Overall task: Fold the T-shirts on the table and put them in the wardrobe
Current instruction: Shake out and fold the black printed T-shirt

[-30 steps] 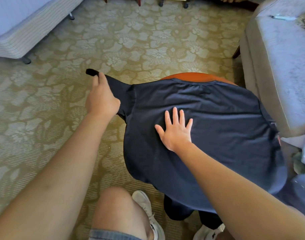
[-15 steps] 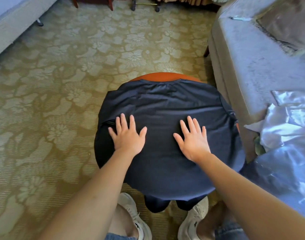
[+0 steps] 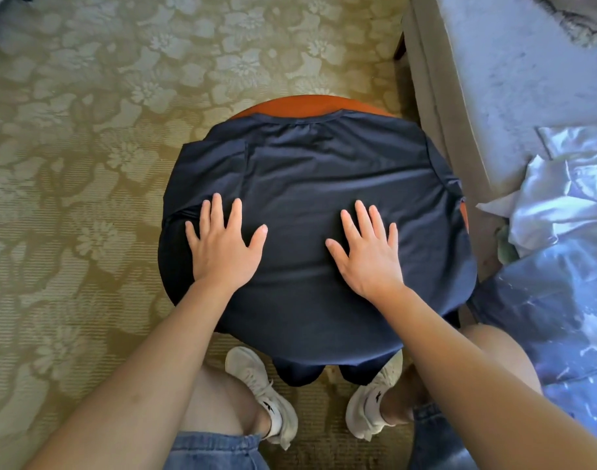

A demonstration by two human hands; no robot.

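A small round bench (image 3: 310, 102) is seen on patterned carpet, draped by the navy T-shirt (image 3: 324, 184). The left hand (image 3: 222, 252) and right hand (image 3: 368, 256) are laid flat on it, fingers spread. The overhanging fabric could be dragged off by its own weight.

Place: a furnished room in a home or hotel, bedroom or lounge;
Floor: olive floral carpet (image 3: 86, 164) across all the floor in view;
Furniture: pale upholstered seat (image 3: 510, 79) just beside a small round wooden surface (image 3: 307, 103);
Clutter: crumpled pale cloths (image 3: 561, 198) heaped at right
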